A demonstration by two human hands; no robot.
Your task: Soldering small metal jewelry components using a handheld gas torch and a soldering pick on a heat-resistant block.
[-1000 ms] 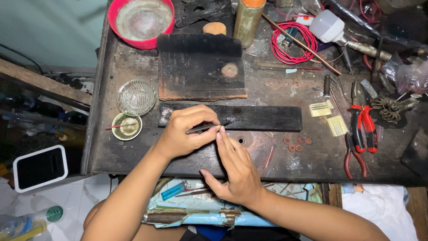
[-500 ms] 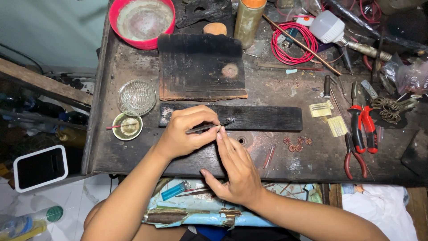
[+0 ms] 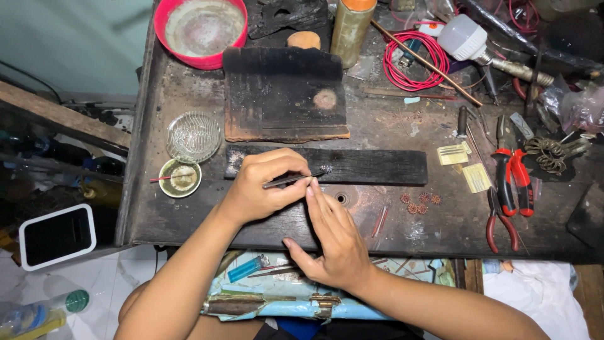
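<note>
Centre of frame: left hand [image 3: 261,189] curled, thumb + fingers pinching thin dark tweezers-like tool [image 3: 294,179], tip aimed right at a tiny pale piece [image 3: 326,169] sitting on the long charred wood strip [image 3: 352,165]. Held low and near-flat, prob. for steadiness, heel of hand resting on the bench [image 3: 189,220]. Right hand [image 3: 333,236] just below/right, fingers straight and pressed together, tips touching the tool near its front end, thumb spread toward bottom of frame; looks like bracing or guiding the tip. Nothing gripped by it, as far as can be told.

Strip lies across mid-frame, likely a heat-proof work surface; bigger scorched board [image 3: 284,94] right above it, same blackened look.

Left of centre: clear ribbed glass dish [image 3: 192,136], small round cup w/ a red stick [image 3: 179,177], both within easy reach of left hand. Upper left: red bowl [image 3: 200,28] w/ grey residue.

Right side: red-handled pliers [image 3: 513,179], two small yellowish flat packets [image 3: 465,165], rectangular, print too small to tell. Small coppery rosettes [image 3: 418,203] right of centre. Upper right: red wire coil [image 3: 416,60], white bulb-shaped item [image 3: 464,36]. Upper centre: tall olive can w/ orange cap [image 3: 351,25].

Bottom centre: blue lighter [image 3: 245,269] on light-blue tray under bench edge. Far left: white-framed dark rectangle [image 3: 58,236].
</note>
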